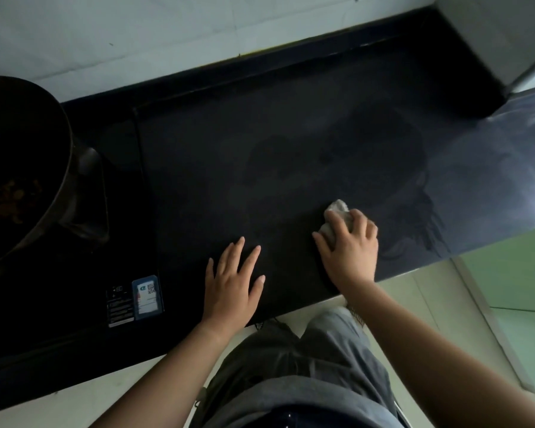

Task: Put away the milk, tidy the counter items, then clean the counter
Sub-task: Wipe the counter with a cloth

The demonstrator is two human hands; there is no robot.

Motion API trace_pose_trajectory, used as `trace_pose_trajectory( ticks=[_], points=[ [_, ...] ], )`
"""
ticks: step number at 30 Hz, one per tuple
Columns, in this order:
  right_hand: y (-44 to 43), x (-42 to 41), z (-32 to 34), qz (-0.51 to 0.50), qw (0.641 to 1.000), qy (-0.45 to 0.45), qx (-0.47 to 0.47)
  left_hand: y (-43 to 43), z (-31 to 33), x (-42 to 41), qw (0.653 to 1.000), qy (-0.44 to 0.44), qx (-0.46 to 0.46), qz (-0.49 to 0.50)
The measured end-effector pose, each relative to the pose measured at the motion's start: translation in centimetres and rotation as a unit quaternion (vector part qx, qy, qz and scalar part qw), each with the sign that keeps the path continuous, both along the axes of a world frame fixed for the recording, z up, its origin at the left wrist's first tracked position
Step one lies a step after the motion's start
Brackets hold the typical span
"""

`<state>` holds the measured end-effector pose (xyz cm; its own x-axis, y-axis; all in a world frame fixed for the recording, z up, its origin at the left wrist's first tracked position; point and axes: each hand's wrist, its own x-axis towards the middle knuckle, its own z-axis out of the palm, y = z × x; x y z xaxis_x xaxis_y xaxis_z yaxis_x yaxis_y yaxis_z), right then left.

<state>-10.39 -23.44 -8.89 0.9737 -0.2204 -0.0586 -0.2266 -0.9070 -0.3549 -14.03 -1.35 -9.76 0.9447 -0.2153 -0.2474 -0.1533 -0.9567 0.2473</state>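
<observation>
Fingers (358,219) of the right hand (351,254) curled over a pale, crumpled cloth (338,207), pressing it to the dark surface (260,149) at about four o'clock in the view. At nine o'clock from it, close but apart, the left hand (232,288) lay flat on the surface, its fingers (251,257) straight and spread, holding nothing. Wet streaks (426,223) shone at three o'clock from the cloth. A dark pot (22,156) sat on a black cooktop (127,257) at the view's nine o'clock edge.

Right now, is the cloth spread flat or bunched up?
Bunched up. The cloth is a small wad on the counter, gripped by the right hand, fingers curled over it; no flat edges show.
</observation>
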Motion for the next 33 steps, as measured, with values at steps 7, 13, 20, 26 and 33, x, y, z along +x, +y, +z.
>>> trace_pose_trajectory(
  ticks=[7,13,20,26,33],
  points=[
    [-1.9,-3.2,0.1,0.151,0.988,-0.006,-0.02,-2.0,0.3,-0.7,1.0,0.014,0.004,-0.006],
    [-5.8,-2.9,0.7,0.039,0.998,0.013,0.043,-3.4,1.6,-1.0,0.999,0.03,0.02,0.0],
    [-10.9,-8.3,3.8,-0.061,0.983,-0.013,0.174,-9.8,5.2,-2.9,0.998,-0.003,-0.065,-0.023],
    [-19.6,-19.5,5.7,-0.152,0.948,0.0,0.28,-19.1,7.6,-7.5,0.986,0.03,-0.14,-0.081],
    [-28.2,-33.2,6.4,-0.263,0.91,-0.013,0.319,-30.6,7.4,-14.0,0.966,0.106,-0.198,-0.129]
  ],
)
